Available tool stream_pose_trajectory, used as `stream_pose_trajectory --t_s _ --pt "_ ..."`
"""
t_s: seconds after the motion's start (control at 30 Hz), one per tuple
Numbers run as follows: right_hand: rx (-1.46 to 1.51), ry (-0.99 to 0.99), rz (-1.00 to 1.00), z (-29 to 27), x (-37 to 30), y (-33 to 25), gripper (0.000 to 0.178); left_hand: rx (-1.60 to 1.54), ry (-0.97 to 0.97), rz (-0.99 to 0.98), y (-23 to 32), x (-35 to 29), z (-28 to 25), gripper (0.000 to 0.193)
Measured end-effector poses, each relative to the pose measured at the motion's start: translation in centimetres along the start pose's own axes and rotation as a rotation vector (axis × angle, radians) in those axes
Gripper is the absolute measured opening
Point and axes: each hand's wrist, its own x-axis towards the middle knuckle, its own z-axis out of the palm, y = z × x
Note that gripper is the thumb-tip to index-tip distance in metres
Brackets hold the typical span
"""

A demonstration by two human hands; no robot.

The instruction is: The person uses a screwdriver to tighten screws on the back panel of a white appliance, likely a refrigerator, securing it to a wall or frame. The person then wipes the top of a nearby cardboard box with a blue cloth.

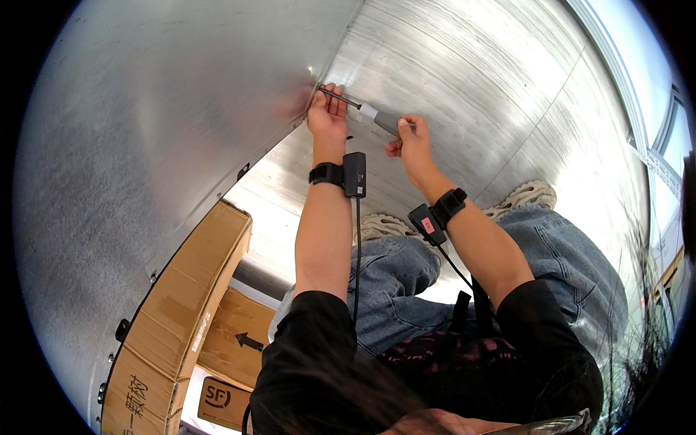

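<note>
A screwdriver [384,121] with a grey handle and a long dark shaft slants between my hands, its tip at the lower edge of a large grey metal panel [181,109]. My right hand [415,145] pinches the butt of the handle between thumb and fingers. My left hand [328,119], palm up, has its fingers around the shaft close to the tip, right against the panel's edge. What the tip meets is too small to make out. Each wrist wears a black strap with a small box and a cable.
Flattened cardboard boxes [156,312] lean along the panel at the lower left, with a brown carton [217,399] beside them. Small black fittings [123,330] and screws line the panel's edge. Below is a pale wood-grain floor [464,72]. My knees and shoes are close behind my hands.
</note>
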Motion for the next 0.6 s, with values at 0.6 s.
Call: stream_pose_trajectory --t_s 0.6 --pt "-0.090 0.091 -0.054 0.0 0.5 0.8 0.043 -0.069 -0.023 0.002 0.0 -0.1 0.1 0.022"
